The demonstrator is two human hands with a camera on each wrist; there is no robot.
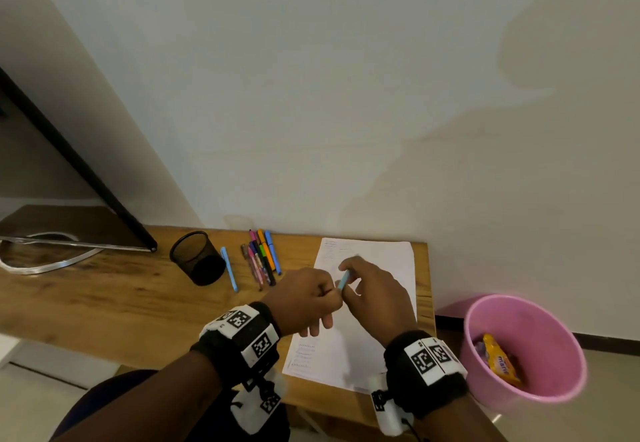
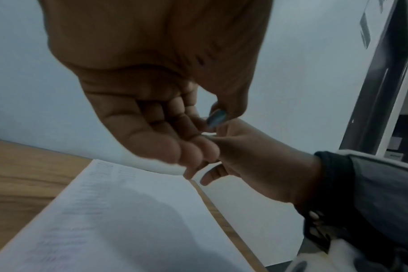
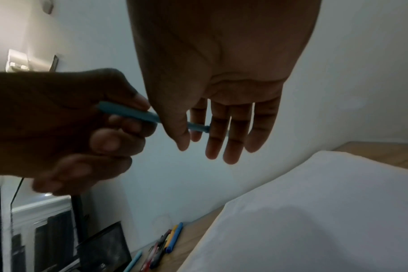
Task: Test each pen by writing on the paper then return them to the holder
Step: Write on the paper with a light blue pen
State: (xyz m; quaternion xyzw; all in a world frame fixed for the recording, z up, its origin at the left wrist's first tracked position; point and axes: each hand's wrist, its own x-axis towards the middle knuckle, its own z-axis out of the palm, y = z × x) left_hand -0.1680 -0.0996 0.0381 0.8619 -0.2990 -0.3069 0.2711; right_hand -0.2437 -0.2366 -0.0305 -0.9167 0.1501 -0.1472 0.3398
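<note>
1. Closest in: both hands are up over the paper (image 1: 360, 324), which lies at about 5 o'clock on the wooden desk (image 1: 104, 296). The left hand (image 1: 304, 298) has its fingers curled round one end of a light blue pen (image 1: 344, 280). The right hand (image 1: 375, 294) pinches the other end between thumb and index finger, with the other three fingers hanging straight and loose. So the pen is in the air between the two hands, not touching the sheet.

2. My guess is the cap is either coming off or going back on; I can't tell which, and I can't make out a bare tip.

3. Handling: it's a thin, stiff plastic stick and surely very light. The barrel looks smooth, so a fingertip pinch could slip if the cap is tight. I'd grip the barrel firmly near the join and pull straight along the pen, not bend it.

4. A bit further, around 11 o'clock from the hands, a bunch of coloured pens (image 1: 263, 258) lies side by side on the desk. Another light blue pen (image 1: 229, 268) lies alone just left of them.

5. Further left, at about 10 o'clock, sits the black mesh holder (image 1: 196, 258), tipped over toward the pens, and I can't see any pens in it. It looks light, so it would need standing up and steadying when pens get dropped in.

6. Off at 3 o'clock, down beside the desk, there's a pink bin (image 1: 526, 351) with wrappers inside.
</note>
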